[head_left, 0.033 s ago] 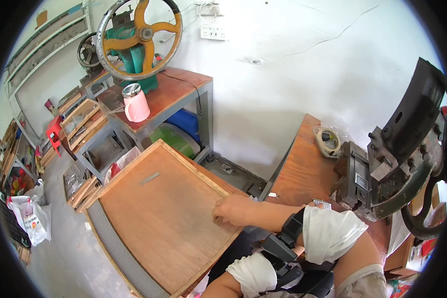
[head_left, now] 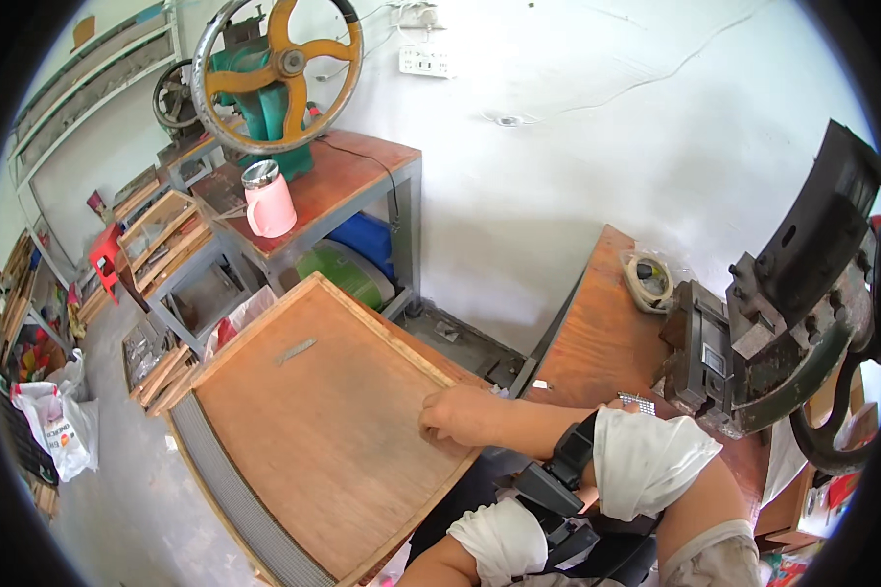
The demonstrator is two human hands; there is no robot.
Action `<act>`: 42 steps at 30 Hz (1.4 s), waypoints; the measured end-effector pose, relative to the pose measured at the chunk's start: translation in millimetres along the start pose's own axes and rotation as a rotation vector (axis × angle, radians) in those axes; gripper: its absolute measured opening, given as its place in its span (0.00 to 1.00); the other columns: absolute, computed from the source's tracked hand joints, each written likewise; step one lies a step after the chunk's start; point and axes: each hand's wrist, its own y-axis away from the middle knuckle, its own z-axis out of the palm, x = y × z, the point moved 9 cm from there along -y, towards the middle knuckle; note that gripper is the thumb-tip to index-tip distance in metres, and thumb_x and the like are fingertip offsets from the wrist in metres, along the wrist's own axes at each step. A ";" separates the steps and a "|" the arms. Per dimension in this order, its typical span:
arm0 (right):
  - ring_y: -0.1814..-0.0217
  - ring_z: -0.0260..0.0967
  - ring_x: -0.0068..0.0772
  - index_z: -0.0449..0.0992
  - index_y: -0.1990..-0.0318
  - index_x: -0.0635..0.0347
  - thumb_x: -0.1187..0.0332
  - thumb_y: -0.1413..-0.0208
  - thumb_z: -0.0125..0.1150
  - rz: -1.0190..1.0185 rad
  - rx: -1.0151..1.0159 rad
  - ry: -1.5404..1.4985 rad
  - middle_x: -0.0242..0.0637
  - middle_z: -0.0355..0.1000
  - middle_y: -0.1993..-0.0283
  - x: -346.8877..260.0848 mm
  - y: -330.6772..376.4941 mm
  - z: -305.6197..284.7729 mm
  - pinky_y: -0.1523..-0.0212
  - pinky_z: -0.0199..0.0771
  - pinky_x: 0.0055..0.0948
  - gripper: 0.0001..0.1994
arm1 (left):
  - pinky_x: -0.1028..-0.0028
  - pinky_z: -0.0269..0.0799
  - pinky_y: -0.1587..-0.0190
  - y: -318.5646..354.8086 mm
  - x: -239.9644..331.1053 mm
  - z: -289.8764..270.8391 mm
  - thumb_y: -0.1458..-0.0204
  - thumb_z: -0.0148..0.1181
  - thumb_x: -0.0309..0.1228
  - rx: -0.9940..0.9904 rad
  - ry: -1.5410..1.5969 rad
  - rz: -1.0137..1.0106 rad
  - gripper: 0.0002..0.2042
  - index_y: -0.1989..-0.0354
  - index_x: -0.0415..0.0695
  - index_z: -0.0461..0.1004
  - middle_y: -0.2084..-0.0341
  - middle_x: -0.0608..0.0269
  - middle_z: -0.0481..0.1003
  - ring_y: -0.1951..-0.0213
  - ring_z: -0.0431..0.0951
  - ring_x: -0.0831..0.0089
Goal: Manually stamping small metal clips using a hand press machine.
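Note:
A shallow wooden tray (head_left: 362, 411) with a raised rim lies tilted before me. Along its left edge runs a long, dense row of thin grey metal pieces (head_left: 240, 494), and one loose narrow metal strip (head_left: 296, 351) lies near the far end. My right hand (head_left: 450, 416) rests on the tray's right side, fingers curled and closed; whatever they pinch is hidden. Under my right forearm, my left arm crosses to the right, mostly covered. A bit of skin that seems to be my left hand (head_left: 616, 402) shows beside a small perforated metal piece (head_left: 638, 402).
A heavy dark press (head_left: 744, 333) stands on the right-hand bench (head_left: 582, 323), with a tape roll (head_left: 648, 282) behind it. Back left, a pink mug (head_left: 270, 207) and a green press with a yellow handwheel (head_left: 291, 64) occupy another table. White plastic bags (head_left: 69, 430) lie far left.

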 end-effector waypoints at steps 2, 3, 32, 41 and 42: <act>0.56 0.71 0.46 0.78 0.66 0.57 0.70 0.55 0.62 -0.018 0.030 -0.043 0.40 0.72 0.62 1.7 -0.1 10.4 0.58 0.73 0.39 0.08 | 0.60 0.69 0.61 1.1 -8.2 -1.8 0.51 0.57 0.35 -0.050 -0.005 -0.014 0.07 0.70 0.48 0.78 0.69 0.65 0.75 0.61 0.74 0.62; 0.57 0.71 0.45 0.76 0.66 0.58 0.70 0.54 0.62 -0.044 0.079 -0.083 0.39 0.71 0.64 -0.4 2.7 10.6 0.59 0.73 0.39 0.07 | 0.60 0.69 0.61 1.7 -9.2 -2.3 0.51 0.57 0.35 -0.076 -0.013 -0.018 0.07 0.69 0.48 0.78 0.69 0.65 0.75 0.61 0.74 0.62; 0.56 0.71 0.46 0.77 0.69 0.62 0.80 0.56 0.63 0.729 1.124 -0.073 0.39 0.76 0.63 32.3 353.2 -36.8 0.54 0.71 0.37 0.06 | 0.63 0.65 0.66 -6.7 69.8 22.8 0.62 0.66 0.31 0.091 0.098 0.218 0.04 0.76 0.50 0.81 0.78 0.69 0.73 0.69 0.73 0.63; 0.60 0.71 0.48 0.76 0.69 0.60 0.79 0.54 0.61 0.662 1.126 -0.046 0.40 0.75 0.66 34.0 349.5 -42.0 0.58 0.71 0.39 0.05 | 0.63 0.67 0.63 -7.1 68.3 19.7 0.62 0.68 0.33 0.049 0.106 0.181 0.06 0.74 0.47 0.81 0.75 0.65 0.75 0.67 0.73 0.60; 0.62 0.70 0.48 0.75 0.69 0.59 0.77 0.54 0.60 0.637 1.150 -0.025 0.39 0.75 0.67 32.1 349.9 -43.2 0.60 0.71 0.39 0.04 | 0.63 0.67 0.63 -6.8 67.6 20.0 0.62 0.68 0.32 0.061 0.110 0.183 0.07 0.74 0.47 0.81 0.76 0.65 0.75 0.67 0.73 0.60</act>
